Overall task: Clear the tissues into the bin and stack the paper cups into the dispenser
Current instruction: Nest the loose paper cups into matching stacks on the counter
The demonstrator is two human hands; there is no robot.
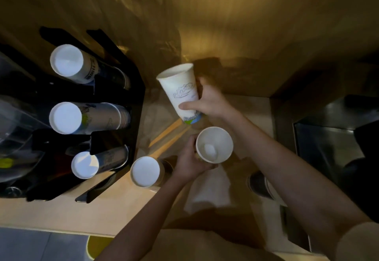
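Observation:
My right hand (209, 100) grips a tall white paper cup (180, 90), tilted with its mouth up and to the left, above the counter. Just below it, my left hand (189, 161) holds a second white paper cup (214, 144) upright with its open mouth facing me. An upside-down cup (145, 171) stands on the counter left of my left hand. The black cup dispenser (131, 76) on the left holds three stacks of cups (67, 117) lying with their bottoms towards me. A pale tissue (211, 191) lies on the counter under my left forearm.
The wooden counter (114, 209) runs along the front. A metal sink (328, 148) sits at the right, with a dark cup (259, 184) beside it. Wooden stir sticks (166, 133) lie near the dispenser. A wall rises behind.

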